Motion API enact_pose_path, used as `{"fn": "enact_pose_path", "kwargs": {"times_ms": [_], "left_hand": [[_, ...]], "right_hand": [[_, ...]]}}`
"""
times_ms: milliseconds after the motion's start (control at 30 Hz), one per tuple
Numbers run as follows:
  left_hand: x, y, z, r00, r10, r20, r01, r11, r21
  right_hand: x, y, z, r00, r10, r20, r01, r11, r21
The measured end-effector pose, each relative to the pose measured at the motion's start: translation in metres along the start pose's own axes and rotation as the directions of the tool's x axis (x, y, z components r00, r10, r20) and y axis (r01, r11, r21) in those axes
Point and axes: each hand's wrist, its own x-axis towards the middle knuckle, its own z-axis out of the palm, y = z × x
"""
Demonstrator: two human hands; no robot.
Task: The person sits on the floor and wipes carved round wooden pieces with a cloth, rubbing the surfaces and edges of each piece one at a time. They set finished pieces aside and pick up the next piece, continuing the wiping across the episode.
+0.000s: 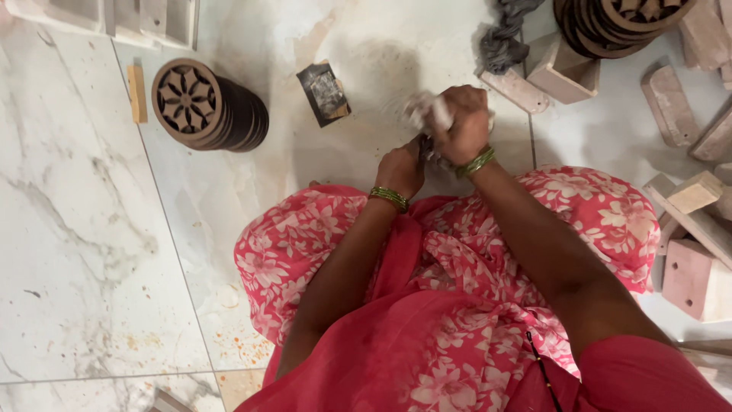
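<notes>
Rubbing step, judged: right hand [463,122] closed around a pale blurred pad [422,111], left hand [402,168] gripping a small dark piece [427,149] just above the lap; next move needs steady hold.

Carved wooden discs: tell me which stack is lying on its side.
The stack of round carved discs on the floor left of the hands: it lies tipped over, its flower-cut face showing. The other stack, at the top right edge, is cut off by the frame.
</notes>
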Motion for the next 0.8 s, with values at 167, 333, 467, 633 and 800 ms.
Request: {"fn": "enact_pose_path", "kwargs": {"times_ms": [167, 333, 467, 633, 800], "left_hand": [[-0.004, -0.002, 0.005, 1.0, 0.007, 0.017, -0.007, 1.0, -0.011], [-0.002, 0.015, -0.017, 0.999, 0.036, -0.006, -0.036, 0.998, -0.05], [-0.004, 0.019, -0.026, 0.999, 0.046, 0.027, -0.043, 0.994, -0.101], [-0.003, 0.009, -0.013, 0.991, -0.009, 0.132, 0.008, 1.0, 0.008], [-0.003, 0.008, -0.012, 0.997, 0.061, 0.046, -0.058, 0.997, -0.058]], "right_hand": [[0.003, -0.003, -0.003, 0.981, 0.196, -0.003, -0.195, 0.976, 0.097], [0.007, -0.004, -0.005, 0.588, 0.738, 0.332, -0.78, 0.407, 0.475], [0.009, -0.006, -0.007, 0.629, 0.741, 0.234, -0.762, 0.529, 0.373], [0.009, -0.008, -0.006, 0.998, -0.066, -0.018, 0.067, 0.996, 0.053], [0.009, -0.01, -0.003, 0.874, 0.449, 0.185, -0.484, 0.78, 0.397]]}}
